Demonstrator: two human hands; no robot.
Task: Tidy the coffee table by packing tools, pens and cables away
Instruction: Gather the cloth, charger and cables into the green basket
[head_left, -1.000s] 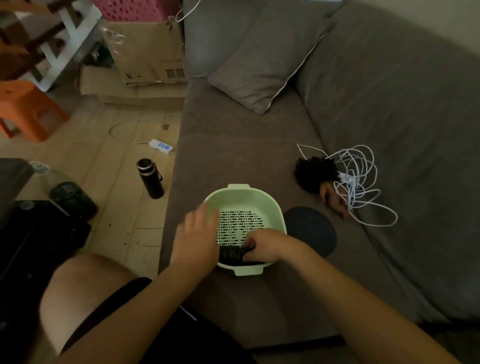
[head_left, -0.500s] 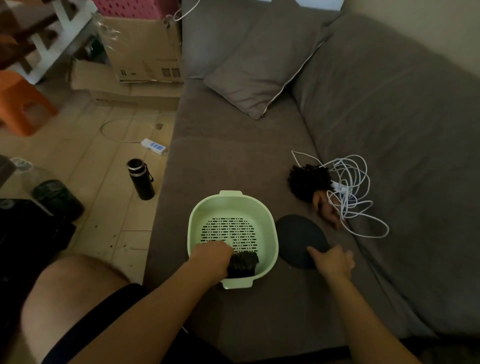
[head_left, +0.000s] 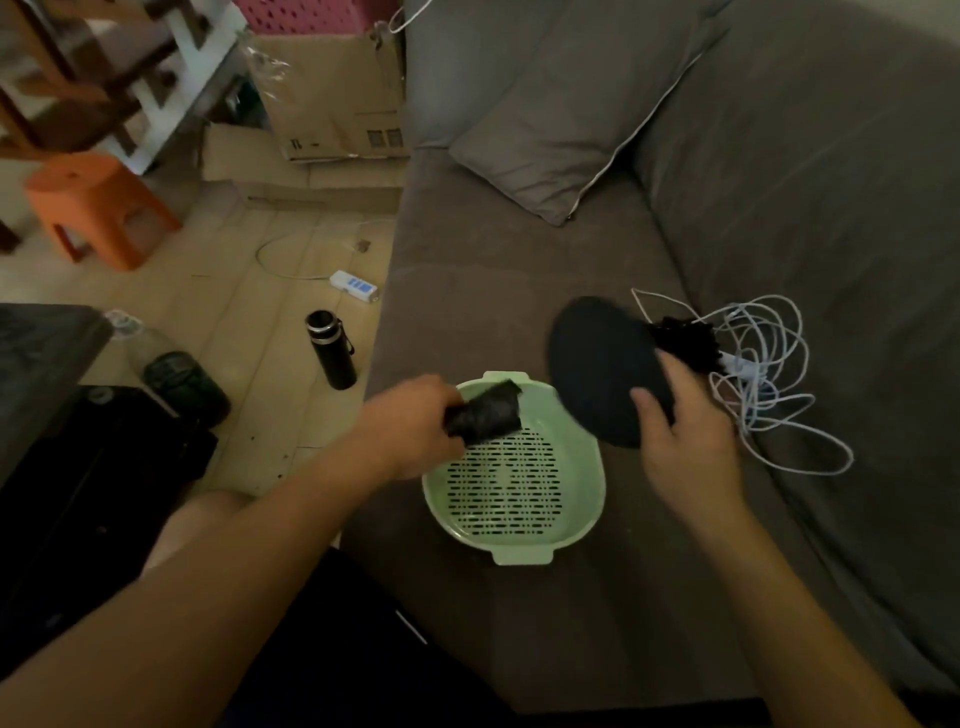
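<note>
- The left grip (head_left: 410, 431) is clenched round a dark, speckled soft roll (head_left: 483, 413), held over the far rim of the pale green perforated plastic basket (head_left: 522, 555) on the grey fabric sofa seat (head_left: 493, 260).
- The right grip (head_left: 685, 431) pinches the near edge of a dark flat round pad (head_left: 597, 364), tilted in the air just right of the basket.
- The roll looks light and squashy; it is best taken round its middle.
- The tangled white cable (head_left: 769, 364) lies on the seat beyond, floppy and likely to snag; it is probably best gathered as a bundle.
</note>
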